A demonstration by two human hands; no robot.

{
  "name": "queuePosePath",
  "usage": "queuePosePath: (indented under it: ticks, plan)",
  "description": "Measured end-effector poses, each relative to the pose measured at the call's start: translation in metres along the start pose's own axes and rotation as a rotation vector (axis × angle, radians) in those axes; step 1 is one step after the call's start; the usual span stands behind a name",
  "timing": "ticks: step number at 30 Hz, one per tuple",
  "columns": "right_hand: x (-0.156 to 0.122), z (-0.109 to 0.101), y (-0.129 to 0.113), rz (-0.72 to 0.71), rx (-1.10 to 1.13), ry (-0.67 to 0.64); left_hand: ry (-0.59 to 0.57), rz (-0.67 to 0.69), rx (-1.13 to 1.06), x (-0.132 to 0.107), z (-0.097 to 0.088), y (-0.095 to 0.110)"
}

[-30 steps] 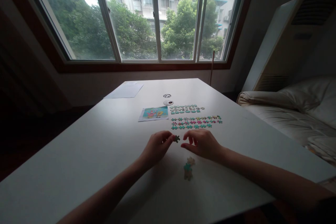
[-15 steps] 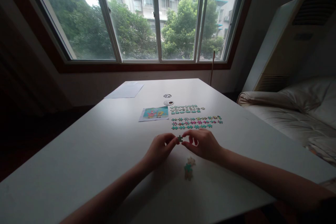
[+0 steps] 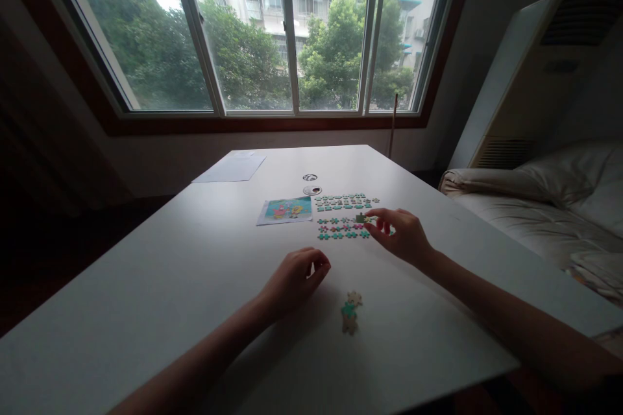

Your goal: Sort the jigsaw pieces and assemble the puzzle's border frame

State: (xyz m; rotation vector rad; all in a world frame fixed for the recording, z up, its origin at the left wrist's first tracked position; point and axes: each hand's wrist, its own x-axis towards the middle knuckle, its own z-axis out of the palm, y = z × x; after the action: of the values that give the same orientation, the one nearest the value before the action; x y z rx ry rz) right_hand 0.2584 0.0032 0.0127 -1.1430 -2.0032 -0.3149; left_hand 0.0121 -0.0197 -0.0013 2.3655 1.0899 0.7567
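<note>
Head view: right hand (image 3: 402,237) pinches puzzle piece (image 3: 361,218) (orientation too small to tell); left hand (image 3: 296,275) loosely curled, empty.

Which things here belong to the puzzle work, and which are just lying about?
In use: right hand pinching a green piece; rows of loose pieces; joined pieces; picture card; left hand, resting empty.
Lying about: sheet of paper; small round thing; pillow.

Piece (image 3: 361,218) pinched by right hand (image 3: 403,237) — print too small to tell. Rows of pieces (image 3: 341,228) (right end) hidden behind that hand. Forearms (image 3: 511,331) cut off at bottom edge.
</note>
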Motion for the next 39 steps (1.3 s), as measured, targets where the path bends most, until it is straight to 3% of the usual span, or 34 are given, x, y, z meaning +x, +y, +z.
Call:
queuePosePath:
  ticks: [7,16,22,25,32,39]
  plan:
    - [0.001,0.000,0.010,0.008,-0.045,0.008,-0.158,0.138,0.005,-0.005,0.000,0.001]
    - [0.001,-0.002,0.019,0.056,-0.073,-0.039,-0.271,0.218,0.011,-0.008,-0.001,0.011]
    - [0.020,0.001,0.030,0.137,-0.158,-0.107,-0.350,0.290,0.046,-0.018,-0.009,0.020]
    - [0.031,0.011,0.049,0.212,-0.165,-0.174,-0.357,0.327,0.116,-0.021,-0.012,0.020]
    - [0.046,0.032,0.120,0.473,-0.219,-0.354,-0.320,0.320,0.247,-0.015,-0.013,0.005]
    - [0.040,0.043,0.159,0.552,-0.205,-0.504,-0.283,0.276,0.342,-0.010,-0.013,0.001]
